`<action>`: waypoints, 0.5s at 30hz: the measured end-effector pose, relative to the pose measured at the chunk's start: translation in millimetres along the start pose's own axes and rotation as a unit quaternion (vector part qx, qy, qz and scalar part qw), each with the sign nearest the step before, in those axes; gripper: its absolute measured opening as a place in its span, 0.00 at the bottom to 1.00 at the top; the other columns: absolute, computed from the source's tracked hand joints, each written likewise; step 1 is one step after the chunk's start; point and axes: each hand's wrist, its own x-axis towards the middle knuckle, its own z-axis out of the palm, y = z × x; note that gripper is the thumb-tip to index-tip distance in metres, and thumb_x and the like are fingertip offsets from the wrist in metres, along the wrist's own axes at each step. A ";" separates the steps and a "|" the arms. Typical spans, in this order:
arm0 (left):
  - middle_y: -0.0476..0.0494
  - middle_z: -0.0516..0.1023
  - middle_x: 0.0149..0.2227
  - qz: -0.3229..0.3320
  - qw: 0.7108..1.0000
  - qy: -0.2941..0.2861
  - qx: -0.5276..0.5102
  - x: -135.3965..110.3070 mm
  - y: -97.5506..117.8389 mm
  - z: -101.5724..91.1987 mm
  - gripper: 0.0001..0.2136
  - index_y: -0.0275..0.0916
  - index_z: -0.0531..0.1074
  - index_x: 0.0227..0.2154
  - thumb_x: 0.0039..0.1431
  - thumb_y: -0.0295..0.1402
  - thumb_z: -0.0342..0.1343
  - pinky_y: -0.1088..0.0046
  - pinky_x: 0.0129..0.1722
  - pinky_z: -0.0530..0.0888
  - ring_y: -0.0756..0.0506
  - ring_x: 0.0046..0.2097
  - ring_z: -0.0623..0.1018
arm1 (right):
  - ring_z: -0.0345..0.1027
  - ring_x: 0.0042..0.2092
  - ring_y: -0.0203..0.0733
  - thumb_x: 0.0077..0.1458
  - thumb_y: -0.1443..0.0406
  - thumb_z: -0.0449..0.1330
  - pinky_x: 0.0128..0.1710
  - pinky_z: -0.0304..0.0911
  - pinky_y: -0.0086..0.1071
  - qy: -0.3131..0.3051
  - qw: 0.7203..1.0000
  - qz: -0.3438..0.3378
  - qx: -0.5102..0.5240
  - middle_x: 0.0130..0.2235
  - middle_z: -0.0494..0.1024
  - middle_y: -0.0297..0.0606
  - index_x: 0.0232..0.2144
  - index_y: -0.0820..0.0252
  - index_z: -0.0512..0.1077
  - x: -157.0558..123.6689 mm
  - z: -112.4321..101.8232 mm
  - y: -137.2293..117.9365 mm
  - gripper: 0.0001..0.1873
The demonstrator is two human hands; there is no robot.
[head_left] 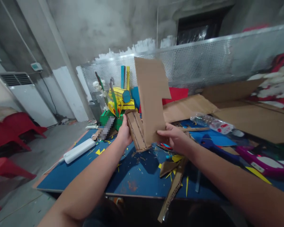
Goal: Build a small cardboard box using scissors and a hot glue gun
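My left hand point(125, 134) is closed around the left side of a small cardboard piece point(137, 130) that looks like a rolled or folded tube with dark seams. In my right hand point(174, 138), the lower right edge of a tall flat cardboard sheet point(151, 94) is pinched between thumb and fingers. The sheet stands upright, with a notch cut from its right side. Its lower left edge overlaps the tube-like piece; whether the two are joined I cannot tell. Both are held above the blue table point(85, 170).
A white power strip point(79, 151) lies at the left. Yellow and green crafted pieces point(121, 97) stand behind. Cardboard strips point(174, 186) and yellow scraps litter the front. At the right are a plastic bottle point(217, 123), a purple device point(262, 160) and large cardboard point(255, 119).
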 end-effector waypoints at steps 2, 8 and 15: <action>0.30 0.90 0.53 -0.020 1.000 -0.005 -0.011 -6.5 -0.2 6.1 0.42 0.40 0.82 0.56 0.62 0.75 0.55 0.45 0.65 0.80 0.28 0.60 0.86 | 0.88 0.40 0.48 0.50 0.62 0.79 0.32 0.80 0.33 -0.002 0.999 0.033 0.003 0.48 0.92 0.43 0.53 0.55 0.80 -1.6 4.6 8.1 0.28; 0.29 0.90 0.53 -0.054 0.998 -0.013 -0.017 -21.0 5.2 19.4 0.43 0.36 0.83 0.58 0.72 0.70 0.42 0.41 0.70 0.76 0.26 0.63 0.85 | 0.88 0.50 0.48 0.49 0.62 0.80 0.45 0.84 0.34 -0.036 0.997 0.074 0.003 0.54 0.91 0.40 0.54 0.53 0.82 -6.7 11.9 17.6 0.29; 0.30 0.86 0.61 0.023 0.999 0.032 -0.014 -14.3 -6.1 16.7 0.35 0.40 0.82 0.62 0.72 0.65 0.55 0.42 0.67 0.79 0.26 0.66 0.83 | 0.87 0.55 0.52 0.50 0.61 0.81 0.54 0.83 0.39 -0.042 0.993 0.105 -0.040 0.55 0.91 0.41 0.54 0.52 0.83 -7.9 6.4 15.5 0.28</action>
